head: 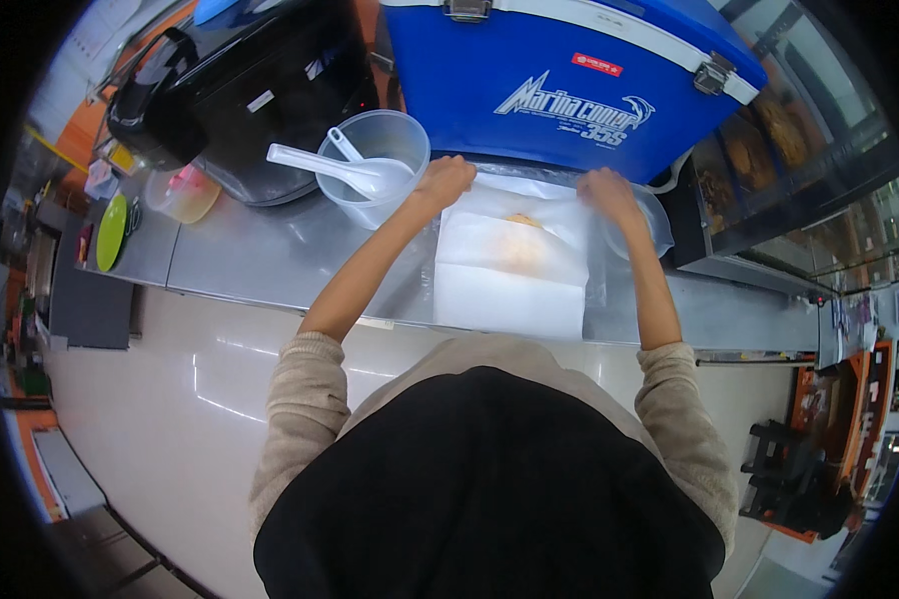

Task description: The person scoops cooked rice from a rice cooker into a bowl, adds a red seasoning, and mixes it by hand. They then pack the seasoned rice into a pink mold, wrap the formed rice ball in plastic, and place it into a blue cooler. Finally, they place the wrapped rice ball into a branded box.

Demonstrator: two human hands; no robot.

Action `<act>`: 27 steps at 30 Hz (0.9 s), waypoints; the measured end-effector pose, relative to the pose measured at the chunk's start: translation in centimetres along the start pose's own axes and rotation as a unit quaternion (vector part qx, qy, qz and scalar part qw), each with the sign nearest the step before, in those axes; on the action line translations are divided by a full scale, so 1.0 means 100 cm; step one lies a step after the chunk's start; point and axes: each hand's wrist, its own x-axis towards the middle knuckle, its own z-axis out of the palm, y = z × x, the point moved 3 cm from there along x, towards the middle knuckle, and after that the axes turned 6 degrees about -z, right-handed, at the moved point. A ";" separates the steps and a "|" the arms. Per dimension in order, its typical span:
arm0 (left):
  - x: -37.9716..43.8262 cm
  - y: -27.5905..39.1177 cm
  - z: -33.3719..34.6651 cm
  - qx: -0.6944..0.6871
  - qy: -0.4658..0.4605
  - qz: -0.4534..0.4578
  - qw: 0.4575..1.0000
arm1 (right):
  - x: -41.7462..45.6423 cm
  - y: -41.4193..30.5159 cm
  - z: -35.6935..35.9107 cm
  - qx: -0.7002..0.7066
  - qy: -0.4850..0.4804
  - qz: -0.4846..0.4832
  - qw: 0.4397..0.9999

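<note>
A white sheet of wrapping paper [508, 303] lies on the steel counter before me, over a clear plastic sheet [598, 281]. Its far part is folded toward me over some food. Only a golden-brown edge of the food [523, 220] peeks out; the rest shows as a warm tint through the paper. At the far left corner, my left hand [447, 182] pinches the paper. My right hand [610, 196], slightly blurred, holds the far right corner. A translucent plastic bowl [655, 222] sits partly behind my right wrist.
A blue cooler box [464, 90] stands right behind the paper. Left of it are a translucent tub [412, 142] with white ladles [378, 176] and a black lidded appliance [270, 135]. A green plate [112, 233] is farther left. A glass display case [764, 187] flanks the right.
</note>
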 end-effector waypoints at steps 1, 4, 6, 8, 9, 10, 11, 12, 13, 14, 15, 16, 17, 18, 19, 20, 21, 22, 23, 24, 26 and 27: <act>-0.001 -0.002 0.002 0.004 -0.007 -0.014 1.000 | -0.001 -0.004 -0.005 -0.016 0.027 0.016 0.999; -0.006 -0.005 0.009 0.013 -0.004 -0.041 0.999 | -0.006 -0.011 -0.004 -0.072 0.117 -0.042 0.990; -0.006 -0.004 0.011 0.018 0.032 -0.034 0.999 | -0.005 -0.021 0.002 -0.031 0.166 -0.139 0.976; -0.004 0.002 0.009 0.032 0.006 -0.058 0.998 | 0.008 -0.039 0.010 0.094 0.199 -0.250 0.943; -0.006 0.005 0.008 0.040 -0.008 -0.074 0.996 | 0.017 -0.044 0.020 0.135 0.139 -0.230 0.954; -0.009 0.014 -0.001 0.044 0.115 -0.038 0.992 | 0.025 -0.046 0.025 0.172 0.080 -0.207 0.960; -0.020 0.027 -0.008 0.046 0.237 -0.001 0.971 | 0.029 -0.047 0.031 0.208 0.022 -0.182 0.961; -0.036 0.035 -0.014 0.050 0.356 0.027 0.933 | 0.025 -0.060 0.023 0.207 0.033 -0.174 0.962; -0.046 0.044 0.005 -0.024 0.311 0.108 0.944 | 0.023 -0.066 0.017 0.219 0.039 -0.177 0.959; -0.059 0.057 0.026 -0.098 0.259 0.190 0.942 | 0.020 -0.070 0.014 0.233 0.045 -0.178 0.955; -0.080 0.084 0.027 -0.103 0.220 0.297 0.923 | 0.014 -0.069 0.016 0.249 0.051 -0.173 0.952; -0.095 0.104 0.021 -0.129 0.241 0.328 0.904 | 0.010 -0.069 0.018 0.247 0.074 -0.171 0.951; -0.100 0.113 0.035 -0.128 0.192 0.294 0.927 | 0.006 -0.071 0.021 0.246 0.095 -0.171 0.949; -0.099 0.115 0.042 -0.119 0.193 0.260 0.939 | 0.002 -0.075 0.019 0.242 0.118 -0.172 0.948; -0.097 0.114 0.050 -0.109 0.193 0.226 0.948 | -0.003 -0.078 0.018 0.228 0.122 -0.160 0.953; -0.096 0.112 0.056 -0.115 0.192 0.214 0.951 | -0.009 -0.081 0.017 0.214 0.126 -0.148 0.957; -0.095 0.111 0.056 -0.120 0.191 0.203 0.953 | -0.015 -0.085 0.015 0.199 0.132 -0.135 0.962; -0.094 0.110 0.055 -0.125 0.190 0.192 0.955 | -0.020 -0.087 0.016 0.201 0.141 -0.132 0.960; -0.094 0.110 0.055 -0.132 0.192 0.187 0.954 | -0.026 -0.088 0.018 0.202 0.151 -0.129 0.959; -0.093 0.111 0.055 -0.138 0.193 0.182 0.954 | -0.031 -0.090 0.020 0.205 0.160 -0.127 0.957; -0.093 0.111 0.056 -0.127 0.188 0.170 0.959 | -0.040 -0.096 0.020 0.173 0.164 -0.132 0.962; -0.092 0.111 0.058 -0.111 0.182 0.164 0.963 | -0.044 -0.097 0.020 0.156 0.165 -0.134 0.965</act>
